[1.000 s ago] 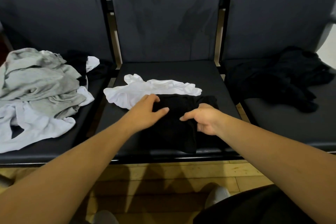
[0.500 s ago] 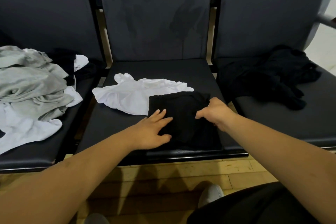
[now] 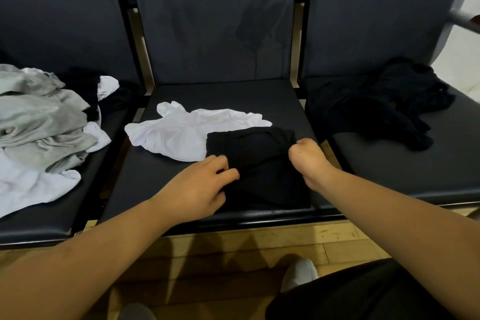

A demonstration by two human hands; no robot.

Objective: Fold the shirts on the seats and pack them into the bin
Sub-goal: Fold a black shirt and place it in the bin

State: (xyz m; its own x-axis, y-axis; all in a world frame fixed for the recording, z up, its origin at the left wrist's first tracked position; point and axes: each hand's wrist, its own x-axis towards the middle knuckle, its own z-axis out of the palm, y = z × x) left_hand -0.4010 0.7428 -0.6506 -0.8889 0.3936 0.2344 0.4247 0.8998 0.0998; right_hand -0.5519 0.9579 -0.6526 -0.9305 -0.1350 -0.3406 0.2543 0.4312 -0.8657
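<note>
A folded black shirt (image 3: 262, 163) lies on the front right part of the middle seat (image 3: 207, 96). My left hand (image 3: 205, 184) grips its left edge with curled fingers. At the shirt's right edge my right hand (image 3: 307, 158) is closed on the cloth. A crumpled white shirt (image 3: 181, 132) lies behind and to the left, partly under the black one. No bin is in view.
On the left seat sits a heap of grey and white shirts (image 3: 39, 125). A crumpled black garment (image 3: 376, 106) lies on the right seat. A metal armrest (image 3: 465, 21) shows at the far right. Wooden floor and my shoe (image 3: 298, 274) are below.
My left hand went from lying flat on the black shirt to curling round its left edge. My right hand kept its grip and shifted slightly right.
</note>
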